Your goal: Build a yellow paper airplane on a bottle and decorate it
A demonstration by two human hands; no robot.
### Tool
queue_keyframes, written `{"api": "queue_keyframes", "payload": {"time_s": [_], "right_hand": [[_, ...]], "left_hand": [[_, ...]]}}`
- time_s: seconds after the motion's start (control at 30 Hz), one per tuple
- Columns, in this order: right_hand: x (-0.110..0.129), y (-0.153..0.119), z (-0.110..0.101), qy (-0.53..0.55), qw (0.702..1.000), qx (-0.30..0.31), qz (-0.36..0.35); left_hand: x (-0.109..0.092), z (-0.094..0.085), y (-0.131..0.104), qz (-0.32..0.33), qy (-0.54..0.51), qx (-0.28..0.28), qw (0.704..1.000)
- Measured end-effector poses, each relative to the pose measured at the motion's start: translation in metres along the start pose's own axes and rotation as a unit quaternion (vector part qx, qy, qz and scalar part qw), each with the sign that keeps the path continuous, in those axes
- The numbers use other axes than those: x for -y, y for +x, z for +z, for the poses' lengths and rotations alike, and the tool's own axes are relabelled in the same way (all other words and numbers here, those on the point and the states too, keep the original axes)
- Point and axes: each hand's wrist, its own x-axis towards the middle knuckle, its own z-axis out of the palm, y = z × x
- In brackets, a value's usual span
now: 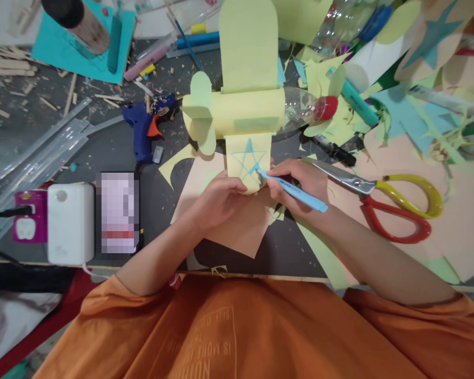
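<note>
A model airplane, made of a plastic bottle wrapped in yellow paper, lies in front of me. Its red cap points right, and small rounded tail pieces stand at the left. On the near paper wing is a blue star outline, partly coloured in. My left hand grips the end of this wing, thumb on top and fingers underneath. Held in my right hand is a light blue marker, its tip on the star's lower right. The far wing stretches away from me.
Large scissors with yellow and red handles lie at the right, among paper scraps. To the left are a blue glue gun, glue sticks, a phone and a white power adapter. A spray can stands far left.
</note>
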Motion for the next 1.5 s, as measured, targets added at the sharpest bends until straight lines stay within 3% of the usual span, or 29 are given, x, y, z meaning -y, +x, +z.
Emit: {"api": "queue_keyframes", "payload": {"time_s": [0.17, 0.4, 0.7, 0.93, 1.1, 1.37, 1.5], "right_hand": [[-0.0004, 0.0, 0.0042, 0.01, 0.999, 0.009, -0.03], [-0.001, -0.0018, -0.001, 0.004, 0.999, -0.007, 0.031], [0.0021, 0.0029, 0.0016, 0.025, 0.999, 0.016, -0.031], [0.0002, -0.0014, -0.0032, -0.008, 0.999, 0.006, 0.035], [0.0017, 0.0023, 0.0003, 0.018, 0.999, 0.021, -0.027], [0.0008, -0.001, -0.0014, 0.016, 0.999, -0.005, 0.034], [0.001, -0.0006, 0.0027, 0.031, 1.0, -0.003, 0.003]], "left_hand": [[-0.0012, 0.0002, -0.0006, -0.003, -0.001, -0.002, 1.0], [0.0006, -0.0005, 0.0017, 0.008, -0.013, 0.026, 1.0], [0.0002, -0.0016, 0.0001, -0.001, -0.006, 0.014, 1.0], [-0.0007, 0.0006, 0.0002, 0.003, -0.022, 0.011, 1.0], [-0.0006, 0.001, 0.0005, 0.003, -0.025, 0.02, 0.999], [-0.0001, 0.0007, 0.0013, 0.006, -0.008, 0.009, 1.0], [-0.0008, 0.0013, 0.0002, 0.001, 0.006, 0.007, 1.0]]}}
